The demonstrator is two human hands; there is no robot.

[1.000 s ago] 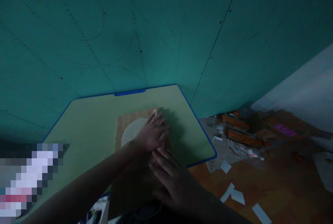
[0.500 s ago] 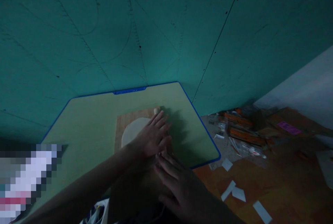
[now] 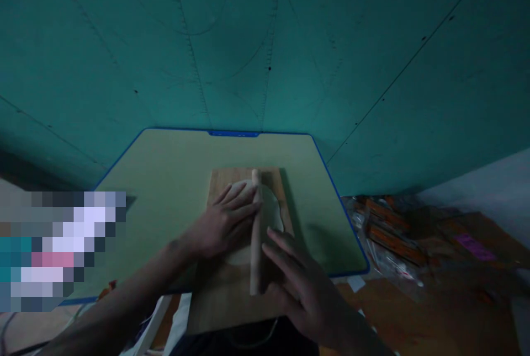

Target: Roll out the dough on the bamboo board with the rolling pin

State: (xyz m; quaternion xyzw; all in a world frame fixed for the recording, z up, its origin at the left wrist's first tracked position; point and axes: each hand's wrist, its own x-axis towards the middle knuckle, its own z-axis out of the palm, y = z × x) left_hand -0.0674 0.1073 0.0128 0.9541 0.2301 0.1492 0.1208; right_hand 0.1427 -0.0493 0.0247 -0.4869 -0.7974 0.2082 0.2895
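Both left grip [image 3: 223,224] and right grip [image 3: 308,287] are outspread; the rolling pin [image 3: 255,259] between should be pressed evenly over dough [image 3: 271,210].

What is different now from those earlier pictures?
The rolling pin has moved left, from near the right edge of the board to across the middle of the dough sheet. The left hand has shifted left across the board too, uncovering much of the pin. Whether the right hand touches it is unclear. The dough is still on the board, on the table.
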